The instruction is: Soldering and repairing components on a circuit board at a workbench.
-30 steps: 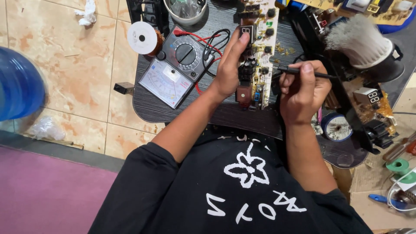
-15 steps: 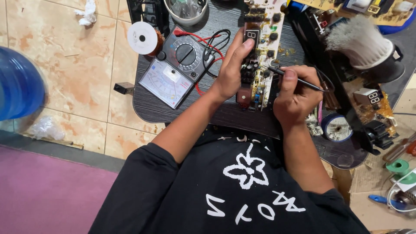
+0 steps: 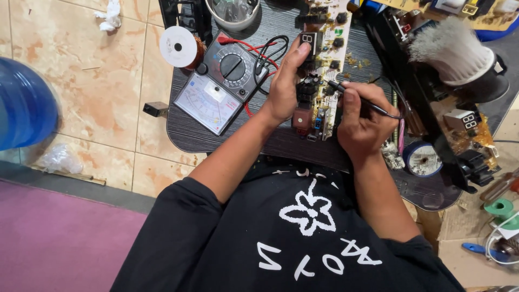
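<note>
A long white circuit board (image 3: 328,59) with dark components lies on a small dark table (image 3: 281,21). My left hand (image 3: 285,86) rests on the board's left edge, fingers curled over it, holding it down. My right hand (image 3: 363,121) grips a thin black probe (image 3: 361,98) like a pen, its tip touching the board near the middle. An analog multimeter (image 3: 219,84) with red and black leads sits left of the board.
A white spool of wire (image 3: 179,47) and a glass jar (image 3: 233,11) stand at the table's back left. A white brush (image 3: 451,51), another circuit board (image 3: 465,127) and a tape roll (image 3: 421,158) crowd the right. A blue water bottle (image 3: 24,108) sits on the tiled floor.
My right hand has moved left and down with the probe, bringing its tip from above the board's right edge onto the board. My left hand stays on the board.
</note>
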